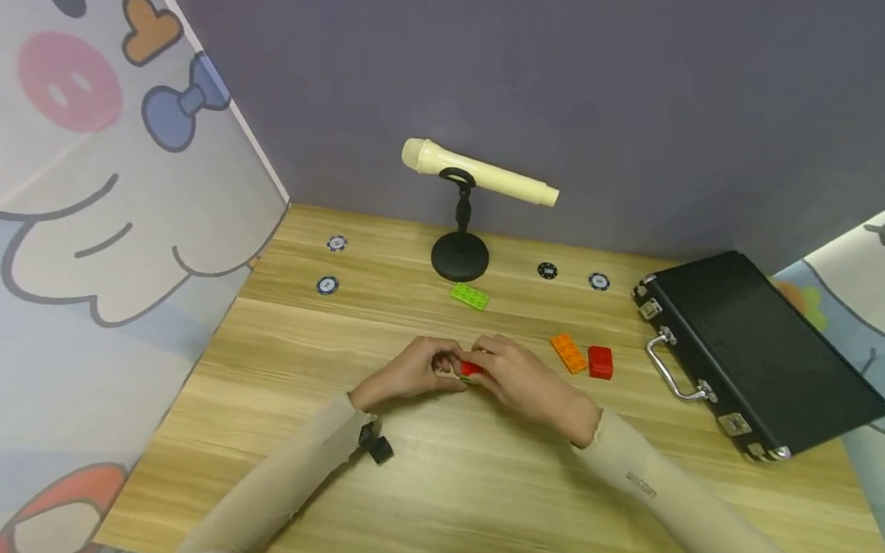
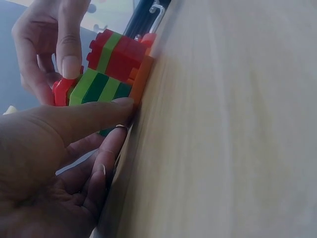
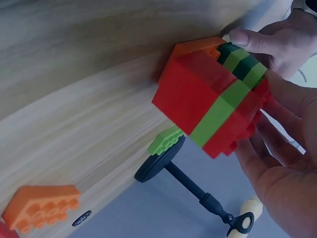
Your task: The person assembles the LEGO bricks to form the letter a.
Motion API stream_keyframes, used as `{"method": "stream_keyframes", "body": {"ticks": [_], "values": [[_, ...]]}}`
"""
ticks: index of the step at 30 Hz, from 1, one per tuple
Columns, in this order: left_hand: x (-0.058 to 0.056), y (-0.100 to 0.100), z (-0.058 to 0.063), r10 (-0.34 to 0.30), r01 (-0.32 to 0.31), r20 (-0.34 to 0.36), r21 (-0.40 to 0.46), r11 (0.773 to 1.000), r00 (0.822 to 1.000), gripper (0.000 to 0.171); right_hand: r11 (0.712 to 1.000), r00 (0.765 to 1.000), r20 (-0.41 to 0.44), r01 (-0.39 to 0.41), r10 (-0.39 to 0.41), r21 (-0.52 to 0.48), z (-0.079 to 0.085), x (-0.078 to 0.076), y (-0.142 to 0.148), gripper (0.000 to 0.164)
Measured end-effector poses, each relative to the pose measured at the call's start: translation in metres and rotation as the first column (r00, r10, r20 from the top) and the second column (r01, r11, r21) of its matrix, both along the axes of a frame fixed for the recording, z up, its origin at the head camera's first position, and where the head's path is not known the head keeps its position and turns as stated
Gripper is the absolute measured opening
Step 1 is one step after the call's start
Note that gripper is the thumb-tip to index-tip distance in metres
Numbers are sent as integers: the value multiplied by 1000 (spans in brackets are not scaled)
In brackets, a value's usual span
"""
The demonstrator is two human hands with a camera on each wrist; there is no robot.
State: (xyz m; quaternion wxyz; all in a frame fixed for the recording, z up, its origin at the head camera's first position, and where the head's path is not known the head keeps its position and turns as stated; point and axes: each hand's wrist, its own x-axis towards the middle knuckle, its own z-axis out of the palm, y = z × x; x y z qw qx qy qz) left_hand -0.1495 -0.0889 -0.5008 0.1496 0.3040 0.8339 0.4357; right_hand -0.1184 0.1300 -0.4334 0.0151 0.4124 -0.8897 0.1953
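Note:
Near the middle of the table, both hands are at a toy brick build [image 1: 470, 368], mostly hidden by them in the head view. The build has an orange base plate [image 2: 140, 82] low at the table. On it stand a stack of dark and light green bricks [image 2: 101, 89] and a taller red stack [image 3: 193, 89] with a light green layer. My left hand [image 1: 417, 367] grips the green stack near its foot, thumb on one side and fingers on the other. My right hand [image 1: 520, 379] pinches the red brick [image 2: 61, 90] on top of the green stack.
To the right lie an orange brick plate [image 1: 569, 353] and a red brick [image 1: 600, 362]. Behind the hands is a light green plate [image 1: 470, 295], then a microphone [image 1: 485, 173] on a black stand [image 1: 460, 256]. A black case [image 1: 769, 352] occupies the right side. Several poker chips [image 1: 599, 281] lie toward the back.

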Motion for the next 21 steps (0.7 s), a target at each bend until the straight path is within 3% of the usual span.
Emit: {"method": "stream_keyframes", "body": {"ticks": [12,21], "values": [[2,1,-1,7,-7,-5,12,1000,1000,27,999,1000,27,13,-12,-33,-4,2,-2,15],[0,1,-1,2,-2,-10,9,1000,1000,27,999,1000,-17,26,-27,-31,-10,4,1,29]]}}
